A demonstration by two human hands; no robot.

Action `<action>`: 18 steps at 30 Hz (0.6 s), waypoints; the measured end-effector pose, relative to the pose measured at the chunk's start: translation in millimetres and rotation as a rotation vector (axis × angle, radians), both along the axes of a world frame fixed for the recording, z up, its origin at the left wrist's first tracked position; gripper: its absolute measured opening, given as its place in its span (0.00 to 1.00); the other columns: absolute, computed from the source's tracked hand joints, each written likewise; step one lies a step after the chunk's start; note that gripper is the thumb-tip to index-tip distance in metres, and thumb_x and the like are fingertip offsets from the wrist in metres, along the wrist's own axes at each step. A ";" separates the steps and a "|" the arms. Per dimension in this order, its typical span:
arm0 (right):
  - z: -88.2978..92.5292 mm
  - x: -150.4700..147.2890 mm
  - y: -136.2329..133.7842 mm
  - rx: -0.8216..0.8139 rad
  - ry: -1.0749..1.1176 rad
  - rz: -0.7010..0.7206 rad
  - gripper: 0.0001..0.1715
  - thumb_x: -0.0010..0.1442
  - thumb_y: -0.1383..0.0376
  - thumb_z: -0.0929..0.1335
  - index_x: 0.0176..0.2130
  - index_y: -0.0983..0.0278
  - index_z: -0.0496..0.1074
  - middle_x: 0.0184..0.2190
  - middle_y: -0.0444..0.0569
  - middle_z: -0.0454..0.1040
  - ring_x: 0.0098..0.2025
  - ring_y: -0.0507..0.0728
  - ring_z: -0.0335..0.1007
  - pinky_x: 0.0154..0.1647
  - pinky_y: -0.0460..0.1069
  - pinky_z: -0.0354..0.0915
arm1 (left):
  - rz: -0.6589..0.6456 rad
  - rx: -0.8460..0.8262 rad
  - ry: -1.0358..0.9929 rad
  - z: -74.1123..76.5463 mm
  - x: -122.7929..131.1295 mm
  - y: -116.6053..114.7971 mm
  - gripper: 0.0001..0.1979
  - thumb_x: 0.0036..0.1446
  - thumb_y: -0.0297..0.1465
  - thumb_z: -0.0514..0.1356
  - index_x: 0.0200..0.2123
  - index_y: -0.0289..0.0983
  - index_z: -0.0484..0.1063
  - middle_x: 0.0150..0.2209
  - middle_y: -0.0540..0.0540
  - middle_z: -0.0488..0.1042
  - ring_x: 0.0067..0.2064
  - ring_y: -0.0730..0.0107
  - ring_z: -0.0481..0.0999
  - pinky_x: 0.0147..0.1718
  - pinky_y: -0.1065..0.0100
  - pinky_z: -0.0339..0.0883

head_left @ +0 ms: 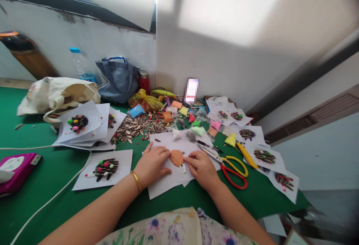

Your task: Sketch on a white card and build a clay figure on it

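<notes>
A flat round of orange modelling clay [177, 158] lies on a white paper sheet [159, 189]. A small white clay piece [183, 168] with a dark dot joins its lower right. My left hand [154, 162] rests spread and open on the sheet, fingertips at the clay's left edge. From the right, my right hand [204, 167] touches the clay's right edge with its index finger. Its thumb sits a little apart, near the white piece, and the other fingers are bent. One sunflower seed [157, 140] lies near the sheet's top.
Red-and-yellow scissors [234, 170] lie right of my right hand, near a black pen [203, 143]. Loose sunflower seeds [130, 128] and bagged coloured clay [167, 116] spread behind. Finished seed hedgehog pictures [106, 168] lie on both sides. A white cable [60, 192] crosses the green table at left.
</notes>
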State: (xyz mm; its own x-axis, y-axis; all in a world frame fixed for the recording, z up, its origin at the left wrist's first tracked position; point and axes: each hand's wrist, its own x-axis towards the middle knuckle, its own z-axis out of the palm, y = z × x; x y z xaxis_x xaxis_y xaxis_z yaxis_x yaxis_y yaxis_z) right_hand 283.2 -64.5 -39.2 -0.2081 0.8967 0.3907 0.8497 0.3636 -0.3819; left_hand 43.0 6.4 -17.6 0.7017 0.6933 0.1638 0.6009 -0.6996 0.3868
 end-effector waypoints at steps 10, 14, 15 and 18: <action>4.2 2.2 -2.6 0.007 0.036 -0.050 0.17 0.61 0.70 0.65 0.47 0.58 0.77 0.41 0.51 0.71 0.44 0.59 0.65 0.47 0.56 0.65 | -0.003 -0.007 -0.004 0.6 -0.5 -0.3 0.26 0.49 0.41 0.68 0.52 0.43 0.70 0.54 0.42 0.73 0.58 0.54 0.68 0.65 0.42 0.37; 3.8 -0.2 -1.1 -0.024 0.012 -0.025 0.17 0.60 0.69 0.66 0.47 0.57 0.77 0.40 0.51 0.72 0.44 0.59 0.65 0.47 0.56 0.65 | -0.003 -0.001 -0.007 -0.1 -0.2 -0.1 0.27 0.49 0.41 0.68 0.52 0.43 0.70 0.54 0.42 0.73 0.57 0.54 0.69 0.65 0.43 0.37; 3.9 -0.6 -0.9 -0.030 0.007 -0.023 0.17 0.60 0.70 0.66 0.47 0.57 0.78 0.40 0.51 0.71 0.44 0.59 0.65 0.47 0.56 0.65 | -0.004 -0.002 -0.004 -0.1 -0.1 -0.1 0.27 0.49 0.41 0.68 0.52 0.43 0.70 0.54 0.42 0.73 0.57 0.54 0.68 0.65 0.43 0.37; 4.5 -0.6 -1.3 -0.026 0.009 -0.037 0.18 0.60 0.70 0.66 0.48 0.57 0.77 0.41 0.51 0.71 0.45 0.60 0.65 0.48 0.56 0.65 | -0.005 -0.007 0.003 0.8 0.1 -0.3 0.27 0.49 0.41 0.68 0.53 0.43 0.69 0.54 0.42 0.73 0.57 0.54 0.68 0.65 0.42 0.37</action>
State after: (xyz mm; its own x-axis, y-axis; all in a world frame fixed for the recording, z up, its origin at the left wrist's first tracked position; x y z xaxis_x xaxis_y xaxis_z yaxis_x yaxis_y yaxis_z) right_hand 282.6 -65.8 -34.7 -0.1711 0.9135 0.3691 0.8587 0.3219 -0.3987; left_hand 43.1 6.1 -16.7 0.7058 0.6909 0.1567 0.5985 -0.6998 0.3899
